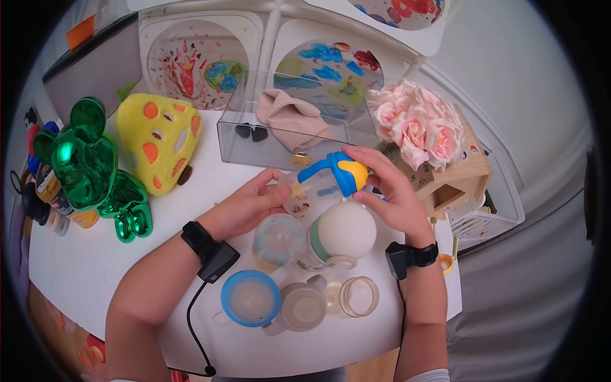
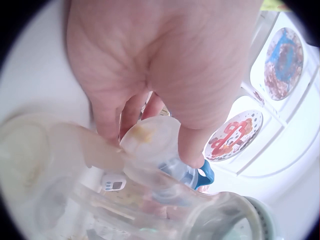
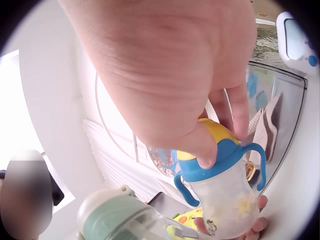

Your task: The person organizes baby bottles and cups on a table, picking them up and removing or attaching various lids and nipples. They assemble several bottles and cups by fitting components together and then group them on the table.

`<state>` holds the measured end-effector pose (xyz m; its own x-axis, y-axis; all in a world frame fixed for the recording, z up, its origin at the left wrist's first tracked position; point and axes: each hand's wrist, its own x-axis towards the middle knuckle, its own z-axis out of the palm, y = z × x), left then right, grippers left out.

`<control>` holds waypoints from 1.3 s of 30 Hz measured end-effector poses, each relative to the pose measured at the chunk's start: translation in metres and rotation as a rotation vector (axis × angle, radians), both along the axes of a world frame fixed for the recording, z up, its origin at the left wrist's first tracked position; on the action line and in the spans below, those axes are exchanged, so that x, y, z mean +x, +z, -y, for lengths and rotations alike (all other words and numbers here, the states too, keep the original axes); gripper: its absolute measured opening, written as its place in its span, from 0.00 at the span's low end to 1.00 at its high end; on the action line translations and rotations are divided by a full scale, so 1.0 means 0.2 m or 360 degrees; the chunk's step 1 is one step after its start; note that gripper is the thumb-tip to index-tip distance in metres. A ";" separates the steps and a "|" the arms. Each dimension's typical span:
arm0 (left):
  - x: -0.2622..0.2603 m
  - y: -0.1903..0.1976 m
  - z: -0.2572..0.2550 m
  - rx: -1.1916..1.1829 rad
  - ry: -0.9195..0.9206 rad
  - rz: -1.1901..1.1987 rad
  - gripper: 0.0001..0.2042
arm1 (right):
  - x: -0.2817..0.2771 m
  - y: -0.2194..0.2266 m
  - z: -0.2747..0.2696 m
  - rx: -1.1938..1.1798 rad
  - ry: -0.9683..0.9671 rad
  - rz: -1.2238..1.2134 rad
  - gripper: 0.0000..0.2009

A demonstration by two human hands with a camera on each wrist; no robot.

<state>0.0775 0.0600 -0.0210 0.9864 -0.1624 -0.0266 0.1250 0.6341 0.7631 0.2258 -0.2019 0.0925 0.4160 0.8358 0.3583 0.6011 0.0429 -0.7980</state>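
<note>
Both hands hold a sippy cup (image 1: 312, 196) with a clear body, blue handles and a blue-and-yellow lid (image 3: 212, 167). It lies tilted in the air, base toward the left. My left hand (image 1: 248, 202) grips the base end between thumb and fingers. At the lid, my right hand (image 1: 396, 196) holds on with the thumb on the near side and fingers across the top. Close below stand a white-and-green bottle (image 1: 347, 232) and a translucent container (image 1: 279, 239). Nearer me are a blue-rimmed cup (image 1: 251, 274), a clear handled cup (image 1: 303, 307) and a clear ring (image 1: 374, 297).
Behind the hands stands a clear box (image 1: 254, 151) with a pink cloth (image 1: 293, 120) in it. Pink flowers (image 1: 420, 130) and a wooden house (image 1: 455, 181) are at the right. A yellow plush (image 1: 159, 140) and a shiny green bear figure (image 1: 86, 162) stand left on the white table (image 1: 184, 331).
</note>
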 end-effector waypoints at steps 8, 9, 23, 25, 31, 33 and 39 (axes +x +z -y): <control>0.01 -0.04 -0.02 0.0218 0.0010 -0.0057 0.26 | -0.01 0.00 -0.01 -0.0072 -0.0092 0.0287 0.35; 0.01 -0.04 -0.02 0.0217 0.0011 -0.0058 0.26 | -0.02 0.00 -0.01 -0.0072 -0.0091 0.0287 0.35; -0.03 0.08 0.02 0.0549 0.0081 -0.0170 0.26 | -0.06 0.03 0.00 -0.0243 -0.0225 0.0295 0.36; -0.02 0.07 0.01 0.0516 0.0041 -0.0160 0.27 | -0.04 0.04 0.03 -0.0240 -0.0198 0.0293 0.36; -0.04 0.06 0.01 0.0473 0.0015 -0.0015 0.27 | -0.05 0.04 0.03 -0.0001 -0.0114 0.0136 0.31; -0.04 0.04 0.01 0.0489 0.0056 0.0024 0.27 | -0.07 0.03 0.03 0.0037 -0.0132 -0.0004 0.29; -0.06 0.12 0.03 0.0282 -0.0022 0.0132 0.30 | -0.06 0.12 0.08 -0.0119 -0.0203 0.0084 0.25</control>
